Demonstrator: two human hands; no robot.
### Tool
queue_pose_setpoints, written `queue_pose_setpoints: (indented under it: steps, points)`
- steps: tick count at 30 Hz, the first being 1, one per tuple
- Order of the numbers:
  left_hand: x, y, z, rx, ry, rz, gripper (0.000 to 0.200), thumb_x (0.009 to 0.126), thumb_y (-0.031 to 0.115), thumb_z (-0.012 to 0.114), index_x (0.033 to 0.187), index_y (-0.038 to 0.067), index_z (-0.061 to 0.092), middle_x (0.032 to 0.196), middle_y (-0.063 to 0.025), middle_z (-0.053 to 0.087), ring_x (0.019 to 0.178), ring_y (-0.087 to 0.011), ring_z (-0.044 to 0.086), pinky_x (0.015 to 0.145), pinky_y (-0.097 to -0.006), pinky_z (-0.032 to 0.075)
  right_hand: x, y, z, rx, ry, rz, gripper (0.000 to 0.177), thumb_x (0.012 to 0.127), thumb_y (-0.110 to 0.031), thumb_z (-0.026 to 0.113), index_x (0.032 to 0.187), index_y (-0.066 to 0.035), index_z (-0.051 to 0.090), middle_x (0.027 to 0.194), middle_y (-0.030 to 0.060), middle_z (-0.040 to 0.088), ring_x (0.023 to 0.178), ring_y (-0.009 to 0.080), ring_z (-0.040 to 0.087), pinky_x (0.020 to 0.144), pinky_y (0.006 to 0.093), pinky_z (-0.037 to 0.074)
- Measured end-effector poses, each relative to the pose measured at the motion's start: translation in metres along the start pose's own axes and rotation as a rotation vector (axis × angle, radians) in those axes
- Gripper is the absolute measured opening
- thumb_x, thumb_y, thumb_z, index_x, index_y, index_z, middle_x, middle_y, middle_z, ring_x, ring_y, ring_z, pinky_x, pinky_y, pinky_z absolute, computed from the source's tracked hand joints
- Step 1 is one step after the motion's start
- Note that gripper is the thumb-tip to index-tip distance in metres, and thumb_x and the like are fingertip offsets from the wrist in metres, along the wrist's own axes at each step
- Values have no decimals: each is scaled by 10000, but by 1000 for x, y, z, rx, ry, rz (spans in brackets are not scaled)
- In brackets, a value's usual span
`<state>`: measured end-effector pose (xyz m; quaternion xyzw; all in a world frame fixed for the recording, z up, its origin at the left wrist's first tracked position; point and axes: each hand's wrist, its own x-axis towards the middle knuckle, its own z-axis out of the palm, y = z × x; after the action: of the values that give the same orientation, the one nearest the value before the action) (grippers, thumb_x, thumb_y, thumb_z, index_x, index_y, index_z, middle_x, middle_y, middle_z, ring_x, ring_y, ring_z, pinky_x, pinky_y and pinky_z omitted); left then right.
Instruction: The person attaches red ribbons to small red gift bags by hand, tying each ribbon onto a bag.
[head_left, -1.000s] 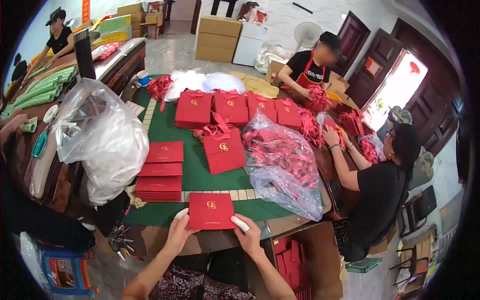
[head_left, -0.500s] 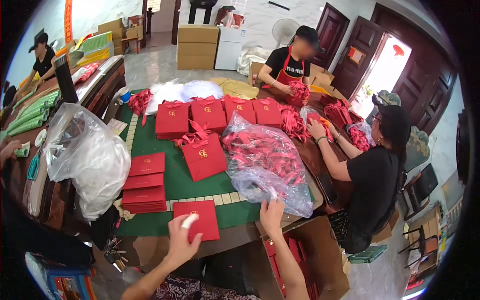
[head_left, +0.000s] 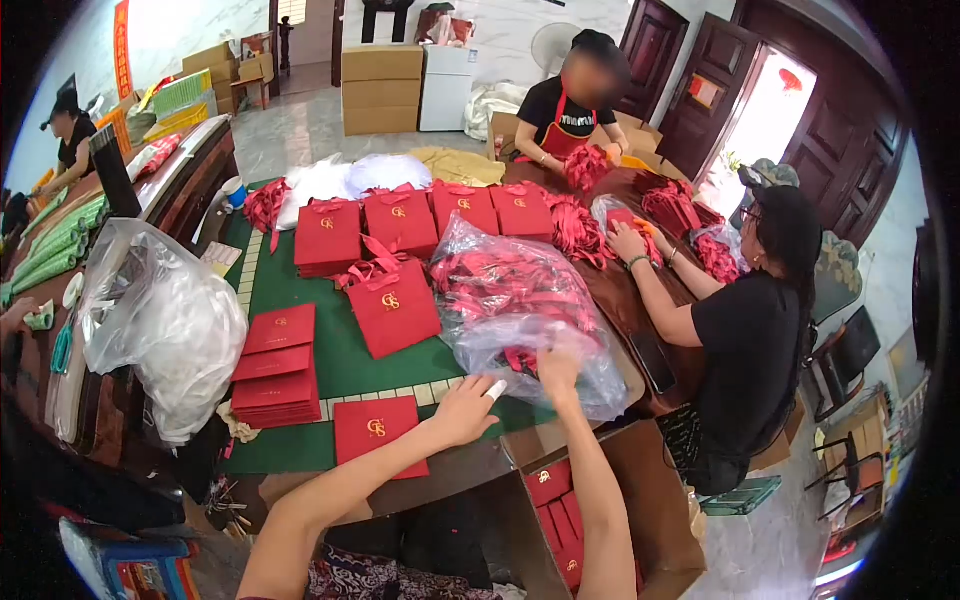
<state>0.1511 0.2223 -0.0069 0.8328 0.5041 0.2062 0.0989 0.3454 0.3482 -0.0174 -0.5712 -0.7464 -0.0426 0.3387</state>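
My left hand (head_left: 465, 411) hovers near the front edge of the green mat (head_left: 480, 428), fingers apart, a white wrap on one finger. It is beside the mouth of a see-through plastic bag (head_left: 590, 385) full of red ribbons (head_left: 525, 290). At that mouth is my right hand (head_left: 558, 372), smeared by motion, its fingers partly hidden by the plastic. Below my left forearm lies a flat red paper bag (head_left: 375, 430) with gold lettering. To its left is a stack of folded red paper bags (head_left: 278, 385). A red gift bag with a ribbon (head_left: 395, 310) lies behind.
Several stacks of red gift bags (head_left: 398, 222) line the mat's far side. A cardboard box (head_left: 660, 500) with red bags inside stands at my right. A bulky plastic bag (head_left: 175, 340) is on the left. Two people (head_left: 745, 310) (head_left: 575, 110) handle red ribbons across the table.
My left hand has moved right, off the flat red paper bag towards the plastic bag. My right hand has shifted slightly farther into the plastic bag's mouth, which is now wider.
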Motion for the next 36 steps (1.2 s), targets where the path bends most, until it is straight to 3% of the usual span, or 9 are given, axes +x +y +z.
queue_pose_setpoints:
  steps: [8,10,14,19,22,23,24,27,36]
  points:
    - [-3,-10,15,98,29,5,622,831,347,727,1336,32,544,1382,-136,514,1328,-330,441,1070,-459,364,54,-17,-8,228,70,232,290,911,-222,603,940,60,662,927,320,649,924,495,612,807,563,455]
    - [-6,-12,18,83,34,1,619,834,343,725,1337,33,542,1382,-140,514,1333,-330,436,1072,-462,363,48,-17,-6,209,-101,157,294,894,-205,617,976,76,646,953,340,638,948,512,592,829,568,450]
    - [-8,-14,19,-19,97,-19,572,810,274,743,1294,22,571,1356,-134,524,1335,-329,433,1079,-459,368,0,-13,11,-72,206,8,393,887,-205,631,1171,60,576,1237,373,550,1175,544,500,1012,588,390]
    - [-24,-12,9,-132,134,27,534,813,180,730,1294,15,566,1358,-143,520,1319,-345,447,1061,-458,401,-20,-20,-4,-59,-66,70,1076,703,-558,789,1505,1,338,1293,357,537,1216,549,471,1050,586,352]
    - [-47,-7,-7,-250,196,101,509,821,126,713,1295,19,562,1338,-153,529,1277,-362,476,1035,-454,427,-16,-16,15,-4,-86,72,1083,707,-556,781,1506,13,322,1175,305,609,1120,503,538,983,595,381]
    - [-58,-4,-15,-317,168,62,509,839,122,705,1318,44,553,1334,-168,532,1258,-373,491,1048,-460,417,-14,-27,10,18,-99,153,815,772,-425,766,1373,35,464,1081,265,627,1029,459,566,911,569,415]
    - [-69,-3,-22,-383,140,22,510,857,119,698,1341,70,544,1331,-183,534,1239,-383,505,1062,-466,406,-13,-26,19,21,-102,150,815,772,-425,766,1373,35,464,1081,265,627,1029,459,566,911,569,415]
    - [-101,-7,-34,-363,152,-19,500,860,122,700,1336,76,555,1300,-187,557,1208,-379,524,1043,-452,421,-15,-32,36,42,-26,22,199,878,-90,599,1041,13,549,962,243,645,899,459,599,777,512,477]
    - [-172,-21,-67,-355,367,-199,430,822,61,711,1246,63,638,1236,-178,610,1168,-379,557,1018,-441,454,-103,-87,-6,74,-194,-77,226,912,-45,567,1133,1,569,852,248,638,800,443,632,726,528,491]
